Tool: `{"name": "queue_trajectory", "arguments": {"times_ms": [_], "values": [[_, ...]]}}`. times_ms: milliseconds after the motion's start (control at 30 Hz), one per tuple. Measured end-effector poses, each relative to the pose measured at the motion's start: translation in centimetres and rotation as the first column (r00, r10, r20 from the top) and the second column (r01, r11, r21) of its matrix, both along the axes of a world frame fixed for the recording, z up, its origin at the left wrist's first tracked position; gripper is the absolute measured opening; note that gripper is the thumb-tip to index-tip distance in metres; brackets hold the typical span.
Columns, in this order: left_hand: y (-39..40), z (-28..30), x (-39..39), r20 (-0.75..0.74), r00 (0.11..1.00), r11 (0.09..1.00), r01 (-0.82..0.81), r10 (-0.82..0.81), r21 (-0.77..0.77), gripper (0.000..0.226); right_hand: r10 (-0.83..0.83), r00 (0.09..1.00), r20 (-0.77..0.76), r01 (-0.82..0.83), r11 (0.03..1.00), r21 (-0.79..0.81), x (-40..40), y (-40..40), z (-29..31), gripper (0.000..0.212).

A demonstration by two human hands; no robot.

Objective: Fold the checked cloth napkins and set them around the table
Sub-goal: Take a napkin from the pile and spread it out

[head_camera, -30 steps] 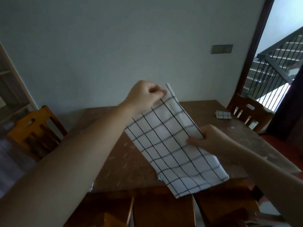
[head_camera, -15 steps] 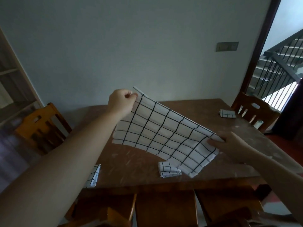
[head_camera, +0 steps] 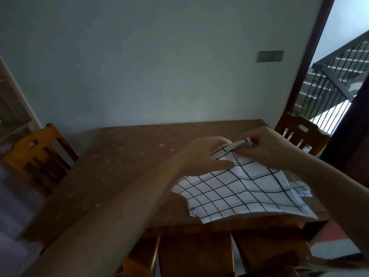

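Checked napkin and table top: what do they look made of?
Checked napkin: thin woven cloth, matte white with black grid; it drapes and creases where both hands pinch it. Table: probably wood, dull brown finish, scuffed with pale marks.

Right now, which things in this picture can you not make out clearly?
Head view only:
- Left hand: its fingertips are hidden under the checked napkin.
- Second checked cloth: mostly covered by the held napkin, so its fold is unclear.
- Table: its right side is hidden by the right hand and arm.
- Near chairs: cut off by the bottom edge.
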State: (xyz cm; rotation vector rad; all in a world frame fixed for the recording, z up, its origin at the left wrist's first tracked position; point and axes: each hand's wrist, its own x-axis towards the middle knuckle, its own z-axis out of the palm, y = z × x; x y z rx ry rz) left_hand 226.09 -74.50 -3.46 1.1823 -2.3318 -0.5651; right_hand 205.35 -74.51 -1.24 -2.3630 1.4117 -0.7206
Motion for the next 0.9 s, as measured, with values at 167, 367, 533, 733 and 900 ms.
{"name": "queue_trajectory", "arguments": {"times_ms": [167, 367, 533, 733, 900], "values": [[-1.2, -0.8, -1.1, -0.163, 0.986, 0.997, -0.023, 0.035, 0.075, 0.019, 0.114, 0.992, 0.048, -0.120, 0.984, 0.133, -0.6, 1.3, 2.1, 0.014], [-1.1, 0.3, -0.2, -0.147, 0.985, 0.964, 0.125, -0.092, 0.235, 0.016, 0.133, 0.970, 0.205, -0.163, 0.977, 0.138, -1.7, 1.6, 3.3, 0.033], [-1.1, 0.7, 0.0, -0.100, 0.988, 0.948, 0.140, -0.116, 0.284, 0.019, 0.137, 0.982, 0.133, -0.149, 0.985, 0.089, -0.9, 1.7, 4.3, 0.015], [-1.6, -0.1, 1.4, -0.120, 0.991, 0.928, 0.097, -0.057, 0.359, 0.035, 0.030, 0.966, 0.258, 0.005, 0.991, -0.132, -0.2, 1.8, 3.5, 0.017], [-1.3, 0.4, 2.1, -0.123, 0.990, 0.919, 0.109, -0.067, 0.379, 0.027, 0.071, 0.967, 0.245, -0.024, 0.982, -0.190, 0.2, 1.7, 3.4, 0.029]]}}
